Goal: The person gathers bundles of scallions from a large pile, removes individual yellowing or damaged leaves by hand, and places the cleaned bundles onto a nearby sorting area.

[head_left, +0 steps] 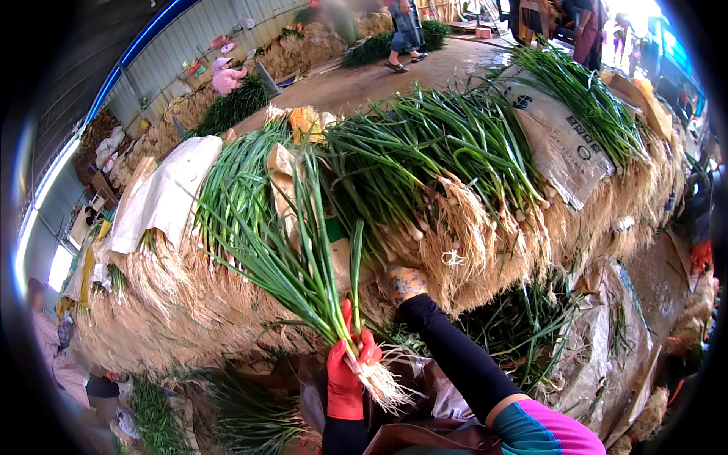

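My left hand (pixel 346 369), in a red glove, grips a bunch of green onions (pixel 292 262) near its white roots, with the long leaves pointing up and to the left. My right hand (pixel 404 283), in a patterned glove with a black sleeve, reaches forward into a big pile of stacked green onions (pixel 425 163). It touches the rooty ends there; its fingers are partly buried, so whether it holds any is unclear.
The onion pile is layered with white and printed sacks (pixel 561 140). Loose onions (pixel 523 322) lie below the pile. A person in pink (pixel 226 74) squats by a far heap, another person (pixel 403 34) walks at the back, and a person (pixel 53 353) sits at left.
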A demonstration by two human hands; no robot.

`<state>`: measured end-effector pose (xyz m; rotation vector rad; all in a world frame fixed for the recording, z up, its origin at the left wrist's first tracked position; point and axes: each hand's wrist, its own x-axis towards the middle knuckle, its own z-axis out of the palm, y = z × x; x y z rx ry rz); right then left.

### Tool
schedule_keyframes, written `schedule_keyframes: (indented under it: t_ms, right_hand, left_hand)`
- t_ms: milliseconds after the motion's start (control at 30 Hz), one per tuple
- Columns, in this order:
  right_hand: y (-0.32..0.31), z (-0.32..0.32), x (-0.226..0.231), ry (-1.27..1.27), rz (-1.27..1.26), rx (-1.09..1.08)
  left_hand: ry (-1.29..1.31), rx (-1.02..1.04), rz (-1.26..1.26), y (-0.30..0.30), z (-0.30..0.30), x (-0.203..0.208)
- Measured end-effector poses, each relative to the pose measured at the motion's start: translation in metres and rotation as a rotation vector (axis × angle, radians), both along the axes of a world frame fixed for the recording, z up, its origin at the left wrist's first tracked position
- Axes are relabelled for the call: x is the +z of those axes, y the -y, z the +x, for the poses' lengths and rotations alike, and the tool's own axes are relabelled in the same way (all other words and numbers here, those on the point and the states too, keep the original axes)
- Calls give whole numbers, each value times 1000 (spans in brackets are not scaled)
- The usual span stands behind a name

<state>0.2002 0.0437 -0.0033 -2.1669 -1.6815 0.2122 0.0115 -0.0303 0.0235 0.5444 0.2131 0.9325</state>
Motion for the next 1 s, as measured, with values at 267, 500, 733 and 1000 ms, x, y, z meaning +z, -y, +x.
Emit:
schedule_keyframes:
  t_ms: [267, 500, 733, 1000]
  right_hand:
    - [108, -11, 21, -211, 100, 134]
    - [90, -1, 25, -1113, -79, 77]
    - [42, -24, 31, -957, -143, 138]
    - [14, 9, 27, -52, 98, -86]
  left_hand:
    - [-231, -15, -314, -12, 14, -26]
    - [-193, -69, -297, -2, 17, -23]
    - [-406, 57, -179, 5, -3, -32]
    - [-230, -30, -223, 7, 8, -17]
